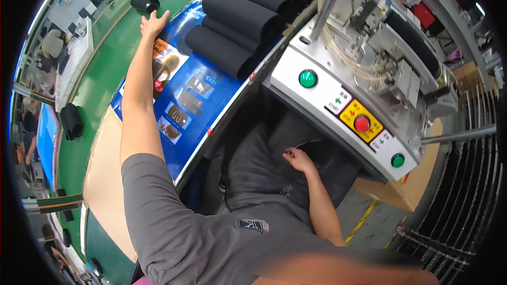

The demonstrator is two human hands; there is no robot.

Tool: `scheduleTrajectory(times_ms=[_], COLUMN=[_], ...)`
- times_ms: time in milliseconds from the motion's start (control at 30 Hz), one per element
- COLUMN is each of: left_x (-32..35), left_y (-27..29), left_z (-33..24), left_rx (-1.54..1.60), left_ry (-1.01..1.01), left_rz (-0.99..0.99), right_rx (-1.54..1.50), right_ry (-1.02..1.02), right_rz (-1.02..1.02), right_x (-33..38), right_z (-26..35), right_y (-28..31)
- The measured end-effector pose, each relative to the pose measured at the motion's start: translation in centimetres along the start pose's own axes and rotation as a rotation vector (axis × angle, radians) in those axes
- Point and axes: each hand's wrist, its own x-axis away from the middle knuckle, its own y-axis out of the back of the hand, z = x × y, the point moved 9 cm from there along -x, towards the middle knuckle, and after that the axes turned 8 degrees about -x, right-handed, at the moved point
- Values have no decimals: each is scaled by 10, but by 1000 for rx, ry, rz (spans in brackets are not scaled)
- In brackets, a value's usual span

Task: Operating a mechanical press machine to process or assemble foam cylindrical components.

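My left arm stretches far out over the bench. At its end my left hand [153, 22] is open, with its fingers spread just below a short black tube-shaped piece [144, 3] on the green belt [108, 47]; whether the fingertips touch it I cannot tell. Near my lap, my right hand [299, 160] hangs loosely, its fingers slightly bent and holding nothing visible. Several black padded rolls [237, 18] lie in a row on the bench, to the right of my left forearm. Under that forearm is a blue printed sheet [185, 121].
A grey machine [330, 82] stands at the right, with green buttons [308, 78], a red button [362, 123] and clear hoses. Another black piece [71, 121] sits farther along the belt. Black wire racks [454, 195] and a cardboard box [398, 190] are at the lower right. Other people work in the background.
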Motion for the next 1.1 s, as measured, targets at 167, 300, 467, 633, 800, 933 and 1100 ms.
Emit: scheduleTrajectory(times_ms=[167, 300, 467, 633, 800, 933, 1100], left_x=[-40, -57, -53, -9, 46, 108, 257], left_y=[-15, -24, 21, 115, 233, 315, 395], left_z=[1, 11, 41, 49, 38, -19, -138], left_rx=[-29, -39, 276, 334, 482, 973, 980], left_ry=[3, 6, 81, 22, 11, -202, -731], left_rz=[-40, -105, -444, -678, -481, -273, -315], right_rx=[80, 85, 59, 96, 134, -129, -402], right_ry=[-111, -123, -46, -25, 61, 261, 671], right_rz=[21, 52, 16, 20, 28, -75, 230], right_x=[-7, -5, -7, 3, 10, 37, 126], right_z=[-28, -26, 4, 17, 42, 99, 221], right_y=[-5, -10, -10, -8, -11, 2, 0])
